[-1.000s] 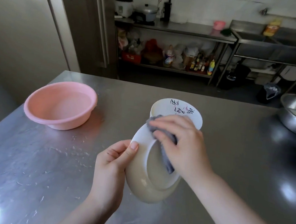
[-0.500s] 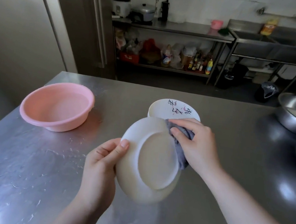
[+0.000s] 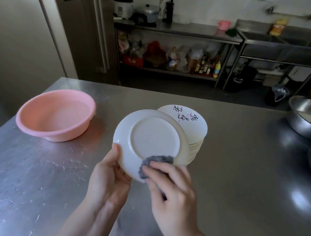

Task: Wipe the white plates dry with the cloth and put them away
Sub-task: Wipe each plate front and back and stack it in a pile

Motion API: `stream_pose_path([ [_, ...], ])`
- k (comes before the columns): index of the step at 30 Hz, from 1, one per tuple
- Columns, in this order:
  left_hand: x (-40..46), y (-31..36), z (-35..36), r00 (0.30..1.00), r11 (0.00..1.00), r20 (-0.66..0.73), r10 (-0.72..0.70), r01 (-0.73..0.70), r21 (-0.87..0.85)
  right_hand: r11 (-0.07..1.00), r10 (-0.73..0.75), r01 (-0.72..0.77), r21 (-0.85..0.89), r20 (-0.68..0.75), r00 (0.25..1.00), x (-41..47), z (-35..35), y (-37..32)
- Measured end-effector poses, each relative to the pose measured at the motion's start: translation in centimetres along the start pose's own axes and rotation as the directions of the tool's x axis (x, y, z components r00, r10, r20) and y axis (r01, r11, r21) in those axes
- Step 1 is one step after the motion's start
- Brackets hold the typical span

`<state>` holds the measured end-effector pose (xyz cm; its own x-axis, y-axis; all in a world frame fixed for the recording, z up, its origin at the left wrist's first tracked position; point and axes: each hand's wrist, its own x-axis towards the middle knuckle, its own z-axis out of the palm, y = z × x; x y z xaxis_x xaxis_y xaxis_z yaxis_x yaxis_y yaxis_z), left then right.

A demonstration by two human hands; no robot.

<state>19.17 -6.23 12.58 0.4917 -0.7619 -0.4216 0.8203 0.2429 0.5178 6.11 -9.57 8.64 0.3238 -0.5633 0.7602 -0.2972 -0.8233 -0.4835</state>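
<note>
A white plate (image 3: 154,135) is held above the steel table with its underside facing me. My left hand (image 3: 110,179) grips its lower left rim, thumb on the back. My right hand (image 3: 171,189) holds a small grey cloth (image 3: 151,162) and presses it against the plate's lower edge. Behind the plate, a stack of white plates (image 3: 192,130) stands on the table; the top one has black and pink writing.
A pink plastic basin (image 3: 56,114) sits at the left on the steel table (image 3: 241,178), with water drops in front of it. Two metal bowls (image 3: 309,118) stand at the right edge, one with a wooden spoon. A shelf and sinks line the far wall.
The plate has been tilted up and turned so its whole underside faces me. My right hand with the cloth has slid from the plate's upper right rim down to its lower edge.
</note>
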Motion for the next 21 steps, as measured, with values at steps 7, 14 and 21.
stream_pose_path([
  [7, 0.7, -0.4, -0.1, 0.999, 0.997, -0.008, -0.040, 0.041, 0.071, 0.993, 0.023, -0.035, 0.109, 0.104, 0.994, 0.7, -0.5, 0.1],
  [14, 2.6, 1.3, 2.3, 0.895, 0.769, 0.212, 0.393, -0.446, 0.458, 0.883, 0.445, -0.426, 0.198, -0.063, 0.893, 1.0, -4.6, 4.2],
  [21, 6.3, 1.6, 8.1, 0.311, -0.296, 0.857, 0.410, -0.844, 0.448, 0.857, 0.504, -0.477, 0.195, -0.119, 0.856, 0.9, -6.5, 5.0],
])
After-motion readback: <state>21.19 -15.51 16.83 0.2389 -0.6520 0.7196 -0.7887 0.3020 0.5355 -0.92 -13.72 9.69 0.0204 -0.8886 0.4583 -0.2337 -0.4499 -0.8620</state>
